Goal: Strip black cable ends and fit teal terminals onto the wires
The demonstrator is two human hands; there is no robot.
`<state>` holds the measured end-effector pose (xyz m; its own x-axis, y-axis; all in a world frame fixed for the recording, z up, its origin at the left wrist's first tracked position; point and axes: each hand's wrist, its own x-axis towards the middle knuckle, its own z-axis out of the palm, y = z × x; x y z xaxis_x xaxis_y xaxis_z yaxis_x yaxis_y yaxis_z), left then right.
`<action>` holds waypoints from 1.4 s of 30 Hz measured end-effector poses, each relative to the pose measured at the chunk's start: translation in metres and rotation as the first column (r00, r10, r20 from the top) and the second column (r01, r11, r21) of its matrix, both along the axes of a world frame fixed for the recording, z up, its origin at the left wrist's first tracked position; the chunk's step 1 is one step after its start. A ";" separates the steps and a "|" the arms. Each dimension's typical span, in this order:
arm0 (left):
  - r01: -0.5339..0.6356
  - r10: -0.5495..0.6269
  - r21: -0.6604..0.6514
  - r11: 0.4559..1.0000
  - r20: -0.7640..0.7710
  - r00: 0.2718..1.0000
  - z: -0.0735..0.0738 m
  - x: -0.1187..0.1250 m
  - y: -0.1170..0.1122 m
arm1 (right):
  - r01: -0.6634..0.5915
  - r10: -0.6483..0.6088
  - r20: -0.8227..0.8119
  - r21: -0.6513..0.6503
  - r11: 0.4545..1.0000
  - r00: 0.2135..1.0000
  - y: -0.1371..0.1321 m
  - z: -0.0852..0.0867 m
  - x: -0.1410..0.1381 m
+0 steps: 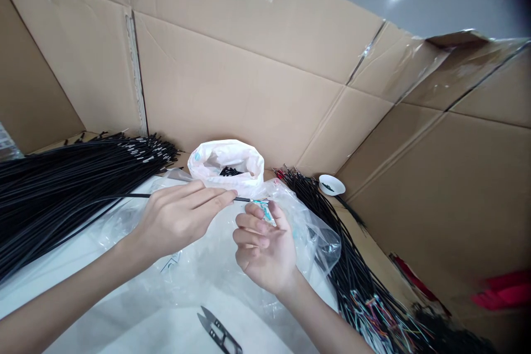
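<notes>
My left hand [178, 218] is closed round a black cable [124, 196] and holds it level across the middle of the view. The cable's stripped end, with thin bare wires [259, 200], points right past my fingertips. Just below that end, my right hand [265, 243] is turned palm up. Its fingers are loosely curled and the thumb stands apart from the index finger, with nothing seen gripped between them. Under both hands lies a clear plastic bag [199, 271] on a white surface. Black thread snips [219, 329] rest at the bottom edge.
A white bag [226, 149] with small black parts [230, 171] stands behind my hands. Many black cables [83, 171] lie at left. Another cable bundle [344, 243] with coloured wire ends runs at right, beside a white bowl [332, 183]. Cardboard walls [240, 77] enclose the back and sides.
</notes>
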<state>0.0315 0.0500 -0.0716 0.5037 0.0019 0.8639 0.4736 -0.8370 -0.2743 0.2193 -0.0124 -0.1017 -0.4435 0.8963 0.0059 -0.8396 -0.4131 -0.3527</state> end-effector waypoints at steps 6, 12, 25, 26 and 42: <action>-0.040 0.047 0.203 0.978 -0.031 0.998 0.002 -0.003 0.000 | -0.006 0.001 0.124 0.038 0.999 0.992 0.002 0.000 -0.002; -0.047 0.082 0.326 0.944 -0.095 0.992 0.007 -0.005 -0.002 | 0.218 -0.188 0.319 -0.060 0.974 0.929 0.010 0.011 0.005; -0.105 0.106 -0.068 0.992 0.013 0.994 -0.003 0.002 -0.002 | 0.416 -0.852 0.523 0.770 0.484 0.022 0.006 0.003 0.010; -0.113 0.114 -0.108 0.988 0.003 0.994 -0.003 0.001 -0.003 | 0.336 -0.879 0.471 0.843 0.421 -0.079 0.005 0.001 0.013; -0.132 0.169 0.288 0.949 -0.108 0.980 0.010 -0.006 -0.004 | 0.103 -0.359 0.770 0.362 0.927 0.528 0.007 0.031 0.029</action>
